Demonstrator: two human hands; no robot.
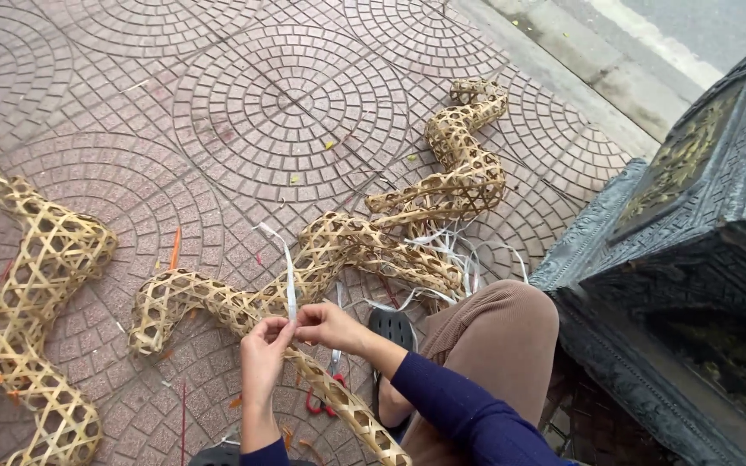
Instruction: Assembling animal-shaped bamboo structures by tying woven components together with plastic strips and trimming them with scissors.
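Observation:
A long, winding tube of open-weave bamboo (218, 302) lies on the paved ground in front of me. My left hand (262, 354) and my right hand (325, 324) meet just above it, both pinching a thin white plastic strip (289, 276) that rises from the weave. The tube runs under my hands toward my knee. A second curved woven tube (464, 164) lies farther off, joined to the first near a bundle of loose white strips (451, 250).
Another woven bamboo form (36, 293) lies at the left. Red-handled scissors (330, 388) rest under the tube by a dark sandal (390, 328). A dark carved stone pedestal (692, 259) stands at the right. The ground is patterned paving (287, 103).

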